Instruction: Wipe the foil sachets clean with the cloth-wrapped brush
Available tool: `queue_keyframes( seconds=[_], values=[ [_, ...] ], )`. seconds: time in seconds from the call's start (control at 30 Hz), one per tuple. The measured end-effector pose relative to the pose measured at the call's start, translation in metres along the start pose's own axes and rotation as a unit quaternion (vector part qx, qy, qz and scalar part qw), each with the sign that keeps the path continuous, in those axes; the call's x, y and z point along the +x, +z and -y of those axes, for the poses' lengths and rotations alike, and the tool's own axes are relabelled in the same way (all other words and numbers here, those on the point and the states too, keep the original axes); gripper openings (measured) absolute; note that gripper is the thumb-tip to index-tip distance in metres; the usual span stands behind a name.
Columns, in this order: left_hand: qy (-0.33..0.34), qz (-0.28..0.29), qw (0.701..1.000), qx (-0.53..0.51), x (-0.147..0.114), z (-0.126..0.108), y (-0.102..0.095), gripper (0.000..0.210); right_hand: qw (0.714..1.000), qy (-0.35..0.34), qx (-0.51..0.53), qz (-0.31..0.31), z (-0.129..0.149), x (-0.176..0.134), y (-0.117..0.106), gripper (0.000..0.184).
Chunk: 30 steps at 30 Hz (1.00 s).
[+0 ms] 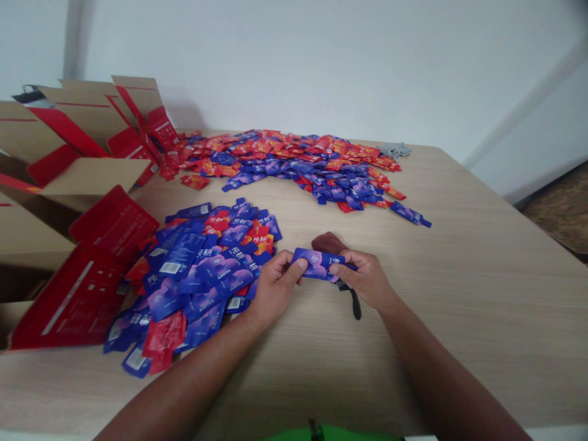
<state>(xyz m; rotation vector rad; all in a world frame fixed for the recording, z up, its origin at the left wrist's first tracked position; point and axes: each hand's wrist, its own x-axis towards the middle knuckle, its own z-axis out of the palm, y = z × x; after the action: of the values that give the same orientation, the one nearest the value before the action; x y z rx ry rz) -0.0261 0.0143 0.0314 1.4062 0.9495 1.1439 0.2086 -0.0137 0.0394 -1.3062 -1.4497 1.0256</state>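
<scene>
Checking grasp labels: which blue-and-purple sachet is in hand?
The blue-and-purple sachet pinched by both the left hand and right hand; the others lie in or beside the near heap and far heap.

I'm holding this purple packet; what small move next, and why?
Perhaps release the right hand and lay the packet on the nearer pile: the left hand also grips it, close beside that pile, which holds similar purple packets.

Pale wooden table (473, 275), near packet heap (206, 263), far packet heap (294, 160), cardboard boxes (80, 306)
</scene>
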Motion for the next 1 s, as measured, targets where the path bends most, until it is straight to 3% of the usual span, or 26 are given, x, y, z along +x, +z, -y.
queue_keyframes(
  seconds=[0.4, 0.77, 1.0],
  values=[
    [-0.002, 0.005, 1.0, 0.006, -0.001, 0.001, 0.001, 0.04, 0.998, 0.016, 0.064, -0.022, -0.008, -0.002, 0.001, 0.042],
    [0.002, 0.029, 1.0, 0.011, -0.003, 0.005, 0.003, 0.043, 0.987, 0.042, 0.132, -0.082, -0.025, 0.0, 0.003, 0.042],
    [-0.015, 0.041, 0.999, 0.0, -0.004, 0.007, 0.003, 0.046, 0.987, 0.037, 0.134, -0.076, -0.023, 0.0, 0.004, 0.042]
  ],
)
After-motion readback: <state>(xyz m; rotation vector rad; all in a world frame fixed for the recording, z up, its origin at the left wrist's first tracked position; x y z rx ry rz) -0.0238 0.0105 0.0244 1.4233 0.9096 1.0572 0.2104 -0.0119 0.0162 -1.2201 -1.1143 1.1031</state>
